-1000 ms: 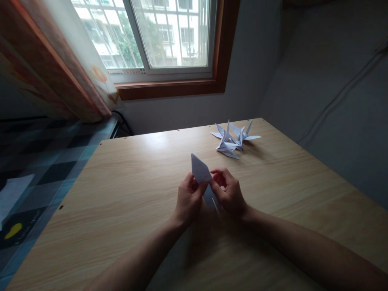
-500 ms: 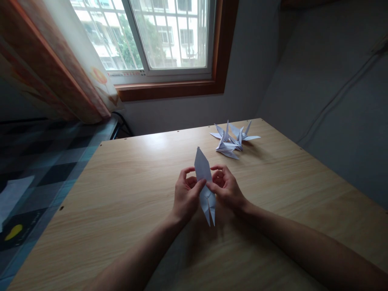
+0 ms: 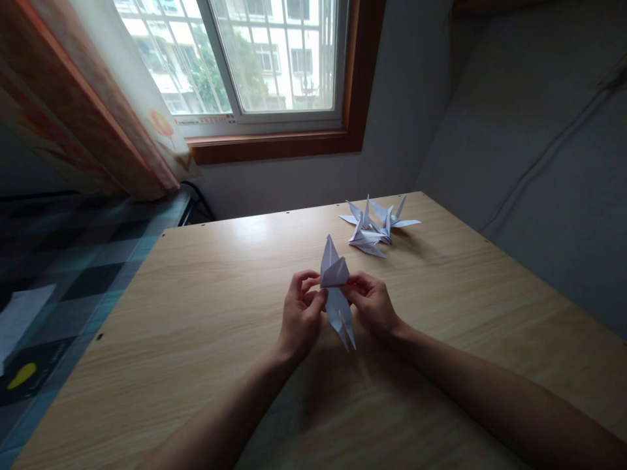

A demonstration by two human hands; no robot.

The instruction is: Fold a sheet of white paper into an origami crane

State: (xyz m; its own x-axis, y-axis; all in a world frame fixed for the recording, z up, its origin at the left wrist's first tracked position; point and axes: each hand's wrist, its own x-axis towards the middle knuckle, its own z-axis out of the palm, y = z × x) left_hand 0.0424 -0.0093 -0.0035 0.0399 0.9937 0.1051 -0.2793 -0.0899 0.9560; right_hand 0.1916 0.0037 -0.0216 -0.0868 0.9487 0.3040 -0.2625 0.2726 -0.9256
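Observation:
A piece of folded white paper (image 3: 337, 303) is held between both hands over the wooden table (image 3: 220, 294). Its lower end splits into two narrow points, and its upper part shows a pointed tip with a flap standing partly lifted in front. My left hand (image 3: 302, 313) pinches the paper's left edge, thumb in front and fingers curled behind. On the opposite edge, my right hand (image 3: 372, 303) is closed on the paper, with some fingertips hidden behind it. Several folded paper cranes (image 3: 369, 236) lie close together beyond my right hand.
To the left, a bed or low surface with a checked cloth (image 3: 93, 277) carries a white sheet (image 3: 24, 316). Behind the table are a barred window (image 3: 281, 59) and an orange curtain (image 3: 93, 98). A cable (image 3: 533, 166) runs along the right wall.
The upper flap of the paper, flat before, now folds forward and down, showing a crease across the middle. The two lower points have shifted slightly up and right. Both hands keep their hold.

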